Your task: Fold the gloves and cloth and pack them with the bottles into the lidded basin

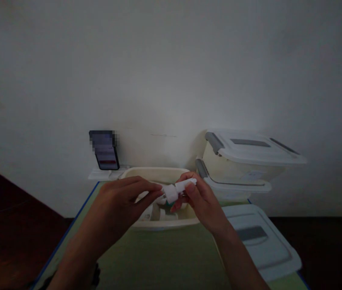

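Over an open cream bin [165,224], both hands meet at a white plastic piece [171,193] with a wide collar and a narrower tube; its exact kind is unclear. The fingertips of my left hand [119,203] pinch together at its left end, where the gripped part is mostly hidden. Around the narrower tube on the right, the thumb and fingers of my right hand [204,203] are closed, with the tube's tip showing past the thumb. Below the hands, several white parts [163,214] lie inside the bin, partly covered by the fingers.
A phone [108,155] leans upright on a white stand [100,174] against the wall. At the right, two lidded storage boxes [240,161] are stacked. A loose pale lid [261,249] lies on the green table [159,257], which has blue edges.
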Demonstrator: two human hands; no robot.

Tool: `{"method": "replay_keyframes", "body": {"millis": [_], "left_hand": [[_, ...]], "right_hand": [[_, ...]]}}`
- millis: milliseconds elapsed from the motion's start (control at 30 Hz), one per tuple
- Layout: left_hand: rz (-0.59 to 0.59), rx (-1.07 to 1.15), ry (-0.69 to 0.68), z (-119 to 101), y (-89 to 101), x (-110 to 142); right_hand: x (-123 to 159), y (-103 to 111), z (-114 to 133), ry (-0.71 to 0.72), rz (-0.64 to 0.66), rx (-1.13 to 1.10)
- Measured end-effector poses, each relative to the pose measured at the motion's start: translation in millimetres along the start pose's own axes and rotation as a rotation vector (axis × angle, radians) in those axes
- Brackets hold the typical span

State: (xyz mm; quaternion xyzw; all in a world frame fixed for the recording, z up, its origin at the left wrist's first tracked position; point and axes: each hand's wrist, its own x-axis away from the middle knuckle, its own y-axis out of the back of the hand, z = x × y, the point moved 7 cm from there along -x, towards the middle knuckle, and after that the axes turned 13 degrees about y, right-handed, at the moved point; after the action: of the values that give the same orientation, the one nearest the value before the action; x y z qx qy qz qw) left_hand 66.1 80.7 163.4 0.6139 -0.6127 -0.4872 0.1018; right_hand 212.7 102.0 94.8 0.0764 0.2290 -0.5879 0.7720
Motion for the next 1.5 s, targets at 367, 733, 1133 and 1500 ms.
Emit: {"method": "replay_keyframes", "body": {"millis": [367, 733, 1133, 1500], "left_hand": [[0.027, 0.275, 0.19, 11.2, -11.0, -7.1], [0.014, 0.228, 0.168, 8.7, -8.2, -4.6], [0.014, 0.096, -0.051, -16.0, -9.2, 2.4], [0.053, 0.145, -0.012, -10.4, -5.7, 3.2]], "right_hand": [[-5.7, 13.9, 6.1, 0.059, -0.042, 0.055], [-0.7, 19.5, 14.8, -0.031, -0.142, 0.26], [7.0, 12.4, 7.2, -0.087, -0.115, 0.352], [7.4, -7.4, 10.2, -0.109, 0.0, -0.068]]}}
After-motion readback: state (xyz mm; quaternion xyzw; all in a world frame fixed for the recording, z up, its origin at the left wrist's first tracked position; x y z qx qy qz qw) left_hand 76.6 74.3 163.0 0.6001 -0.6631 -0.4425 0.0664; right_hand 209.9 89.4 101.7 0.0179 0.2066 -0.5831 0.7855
